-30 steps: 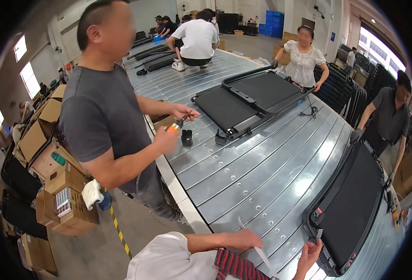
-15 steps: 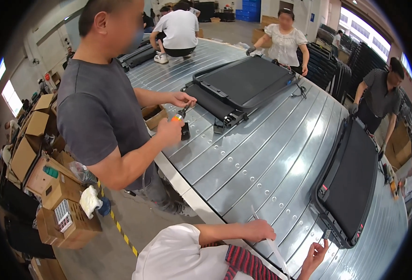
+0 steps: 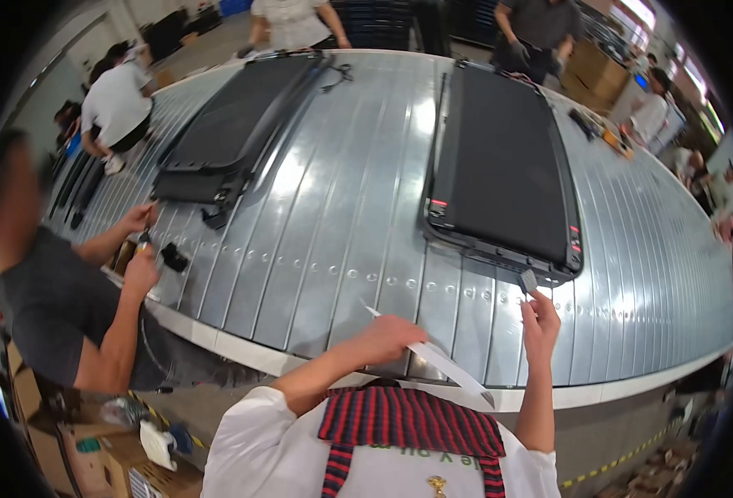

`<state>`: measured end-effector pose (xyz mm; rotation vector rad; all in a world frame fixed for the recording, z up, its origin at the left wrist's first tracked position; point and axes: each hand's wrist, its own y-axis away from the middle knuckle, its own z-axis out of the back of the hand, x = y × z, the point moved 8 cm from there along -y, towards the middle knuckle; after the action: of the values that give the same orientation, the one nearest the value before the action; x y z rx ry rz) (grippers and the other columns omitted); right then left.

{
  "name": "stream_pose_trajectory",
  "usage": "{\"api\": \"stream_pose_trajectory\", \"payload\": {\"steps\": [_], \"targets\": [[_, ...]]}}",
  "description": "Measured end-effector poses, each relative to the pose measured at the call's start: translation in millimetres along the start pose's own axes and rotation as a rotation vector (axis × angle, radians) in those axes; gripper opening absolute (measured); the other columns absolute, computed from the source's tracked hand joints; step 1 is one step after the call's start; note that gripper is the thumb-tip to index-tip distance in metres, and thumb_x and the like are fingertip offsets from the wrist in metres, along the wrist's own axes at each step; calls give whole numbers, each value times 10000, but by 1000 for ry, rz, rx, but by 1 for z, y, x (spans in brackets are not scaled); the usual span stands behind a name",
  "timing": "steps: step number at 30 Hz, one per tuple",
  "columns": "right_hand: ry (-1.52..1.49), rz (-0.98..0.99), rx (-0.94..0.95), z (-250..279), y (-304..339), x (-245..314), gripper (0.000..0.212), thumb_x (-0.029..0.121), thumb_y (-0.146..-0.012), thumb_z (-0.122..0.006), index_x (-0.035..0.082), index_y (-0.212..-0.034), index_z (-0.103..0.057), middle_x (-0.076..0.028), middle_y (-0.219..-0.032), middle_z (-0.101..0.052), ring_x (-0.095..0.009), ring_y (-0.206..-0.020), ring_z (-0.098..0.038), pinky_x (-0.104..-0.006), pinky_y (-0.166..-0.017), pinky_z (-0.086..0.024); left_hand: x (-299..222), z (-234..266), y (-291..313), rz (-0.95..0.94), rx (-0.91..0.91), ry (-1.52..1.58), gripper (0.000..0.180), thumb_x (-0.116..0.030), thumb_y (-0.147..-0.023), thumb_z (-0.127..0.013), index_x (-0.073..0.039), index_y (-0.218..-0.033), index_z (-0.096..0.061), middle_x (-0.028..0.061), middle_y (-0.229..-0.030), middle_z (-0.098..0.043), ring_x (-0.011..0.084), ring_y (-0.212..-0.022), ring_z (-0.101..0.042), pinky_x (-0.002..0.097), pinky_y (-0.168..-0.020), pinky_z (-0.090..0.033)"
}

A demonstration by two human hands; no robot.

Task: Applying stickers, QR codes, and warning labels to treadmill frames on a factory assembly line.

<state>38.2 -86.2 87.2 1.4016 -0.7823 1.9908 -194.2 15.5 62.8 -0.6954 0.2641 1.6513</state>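
Note:
My left hand (image 3: 393, 336) is closed on a long narrow white strip (image 3: 448, 366), which sticks out on both sides of the fist above the table's near edge. Between the fingertips of my right hand (image 3: 540, 322) is pinched a small grey rectangular label-like piece (image 3: 528, 280). That hand is raised just short of a black framed panel (image 3: 503, 158), which looks like a car sunroof assembly. Red marks show at the panel's near corners. Whether the small piece touches the frame, I cannot tell.
A ribbed metal table (image 3: 341, 207) spans the view. Another black framed panel (image 3: 238, 116) lies to the left. Beside it a co-worker in a dark shirt (image 3: 59, 315) holds a power tool (image 3: 144, 238). Others stand at the far edge. Tools (image 3: 615, 141) lie far right.
My view has swung to the right, so the right-hand panel now sits nearer the middle. Both hands keep hold of the strip and the small piece.

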Motion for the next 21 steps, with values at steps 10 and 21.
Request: {"api": "stream_pose_trajectory", "payload": {"steps": [10, 21], "targets": [[-251, -214, 134, -62, -118, -42, 78, 101, -767, -560, 34, -806, -553, -5, -637, -532, -50, -524, -458, -189, -436, -354, 93, 26, -44, 217, 167, -113, 207, -43, -693, -482, -152, -857, -546, 101, -732, -577, 315, -704, -548, 417, -577, -423], [-253, -552, 375, -213, -216, -103, 94, 99, -762, -555, 23, -720, -522, -11, -558, -474, -57, -421, -389, -190, -353, -260, 194, 45, -125, 92, 126, -335, 108, -83, -712, -471, -118, -796, -528, 60, -739, -544, 271, -730, -548, 383, -603, -416]]}}
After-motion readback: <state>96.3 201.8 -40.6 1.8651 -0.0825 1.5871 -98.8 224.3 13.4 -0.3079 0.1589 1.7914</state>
